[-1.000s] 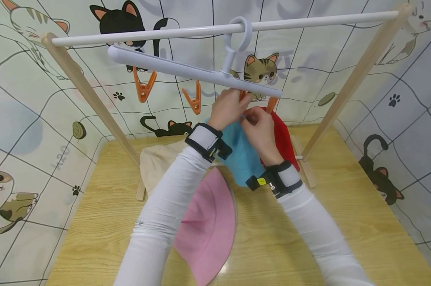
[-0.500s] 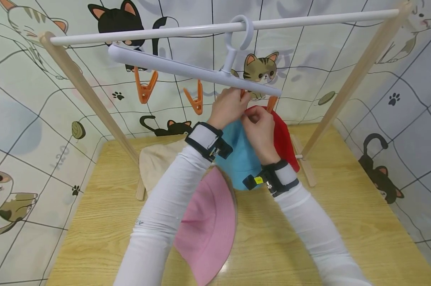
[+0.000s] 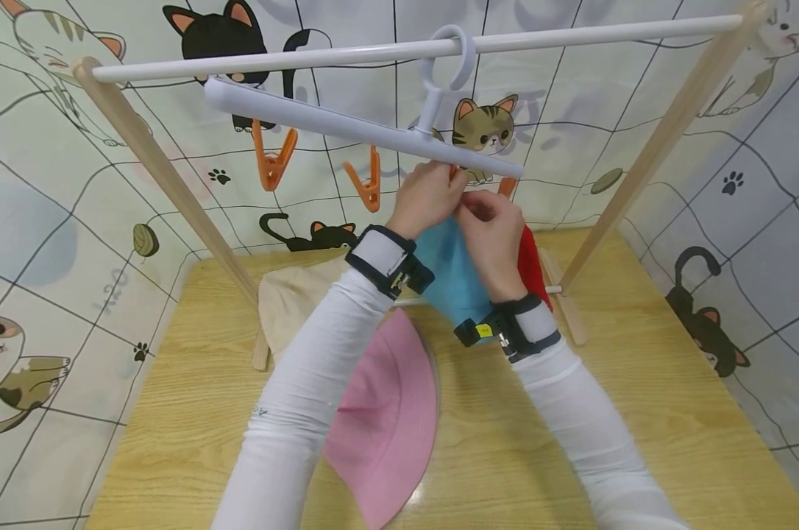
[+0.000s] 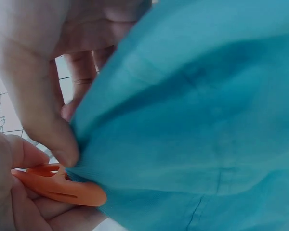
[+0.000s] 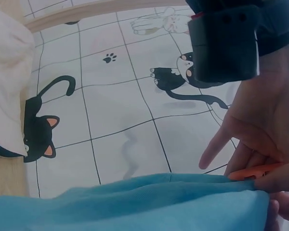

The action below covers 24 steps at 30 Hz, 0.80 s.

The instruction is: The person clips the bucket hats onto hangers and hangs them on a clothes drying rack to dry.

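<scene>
Under the right end of the white clothes hanger (image 3: 366, 132), my left hand (image 3: 429, 197) pinches an orange clip (image 4: 62, 187). My right hand (image 3: 494, 239) pinches the top edge of a blue hat (image 3: 449, 269), close beside the left hand. In the left wrist view the clip's tip overlaps the edge of the blue cloth. How far the cloth sits between the clip's jaws I cannot tell. Behind my right hand, a red hat (image 3: 532, 269) hangs below another orange clip (image 3: 507, 186), partly hidden.
Two more orange clips (image 3: 275, 158) hang from the hanger's left half. The hanger hooks over the rack's white rod (image 3: 274, 62), between wooden posts (image 3: 671, 140). A pink hat (image 3: 389, 419) and a beige hat (image 3: 290, 298) lie on the wooden table (image 3: 572, 449).
My right hand has moved slightly right and up, carrying the blue hat's edge, so more of the red hat is covered. The hanger has shifted a little. My left hand stays at the clip.
</scene>
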Each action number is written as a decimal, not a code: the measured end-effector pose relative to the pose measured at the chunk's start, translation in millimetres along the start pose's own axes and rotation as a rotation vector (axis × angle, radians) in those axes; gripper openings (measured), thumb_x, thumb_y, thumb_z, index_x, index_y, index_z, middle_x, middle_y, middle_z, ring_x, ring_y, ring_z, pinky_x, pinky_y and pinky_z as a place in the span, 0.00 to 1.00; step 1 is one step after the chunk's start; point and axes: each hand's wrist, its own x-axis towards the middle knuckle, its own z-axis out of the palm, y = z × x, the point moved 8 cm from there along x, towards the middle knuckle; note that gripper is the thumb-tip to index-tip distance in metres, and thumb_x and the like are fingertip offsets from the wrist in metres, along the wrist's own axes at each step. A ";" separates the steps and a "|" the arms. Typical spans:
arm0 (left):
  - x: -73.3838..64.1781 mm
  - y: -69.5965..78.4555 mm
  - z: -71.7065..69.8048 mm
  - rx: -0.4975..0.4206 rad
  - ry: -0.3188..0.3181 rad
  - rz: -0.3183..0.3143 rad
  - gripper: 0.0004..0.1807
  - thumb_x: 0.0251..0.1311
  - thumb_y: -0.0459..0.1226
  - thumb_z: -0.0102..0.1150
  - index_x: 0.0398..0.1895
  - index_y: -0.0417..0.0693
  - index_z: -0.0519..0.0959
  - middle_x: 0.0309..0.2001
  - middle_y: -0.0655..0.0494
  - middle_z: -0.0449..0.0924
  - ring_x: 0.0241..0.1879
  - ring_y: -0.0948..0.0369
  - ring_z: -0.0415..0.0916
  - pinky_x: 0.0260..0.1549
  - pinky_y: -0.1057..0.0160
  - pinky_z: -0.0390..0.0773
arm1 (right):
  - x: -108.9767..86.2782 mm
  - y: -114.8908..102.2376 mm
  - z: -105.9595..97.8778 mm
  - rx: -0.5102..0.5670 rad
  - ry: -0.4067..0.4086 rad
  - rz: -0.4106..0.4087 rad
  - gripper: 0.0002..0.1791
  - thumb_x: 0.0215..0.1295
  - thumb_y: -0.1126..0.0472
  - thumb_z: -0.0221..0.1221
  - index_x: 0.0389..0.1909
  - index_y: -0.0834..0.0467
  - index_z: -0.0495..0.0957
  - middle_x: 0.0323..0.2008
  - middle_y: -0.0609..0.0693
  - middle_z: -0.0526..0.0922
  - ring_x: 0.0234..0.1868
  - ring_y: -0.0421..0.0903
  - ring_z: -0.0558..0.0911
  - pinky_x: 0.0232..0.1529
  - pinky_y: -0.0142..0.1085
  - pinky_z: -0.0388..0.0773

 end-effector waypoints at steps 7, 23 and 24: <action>0.6 -1.1 2.2 -0.017 -0.001 0.002 0.11 0.72 0.40 0.45 0.45 0.45 0.75 0.22 0.54 0.65 0.18 0.60 0.64 0.16 0.68 0.57 | -0.3 -0.2 2.0 0.037 0.004 0.007 0.12 0.65 0.65 0.60 0.43 0.69 0.81 0.33 0.62 0.79 0.33 0.40 0.73 0.35 0.29 0.68; 3.5 1.5 5.4 -0.130 0.002 0.073 0.19 0.66 0.34 0.53 0.60 0.44 0.72 0.29 0.52 0.70 0.23 0.59 0.67 0.21 0.68 0.62 | -3.3 -3.8 1.0 0.027 -0.005 0.044 0.11 0.65 0.66 0.58 0.42 0.70 0.78 0.33 0.58 0.78 0.33 0.42 0.73 0.36 0.30 0.69; 3.8 1.9 5.8 -0.146 0.005 0.082 0.18 0.66 0.34 0.53 0.58 0.44 0.73 0.31 0.52 0.70 0.24 0.59 0.67 0.22 0.68 0.62 | -3.2 -0.9 0.5 0.035 -0.002 0.045 0.11 0.65 0.65 0.58 0.43 0.70 0.78 0.33 0.57 0.78 0.33 0.43 0.73 0.36 0.30 0.69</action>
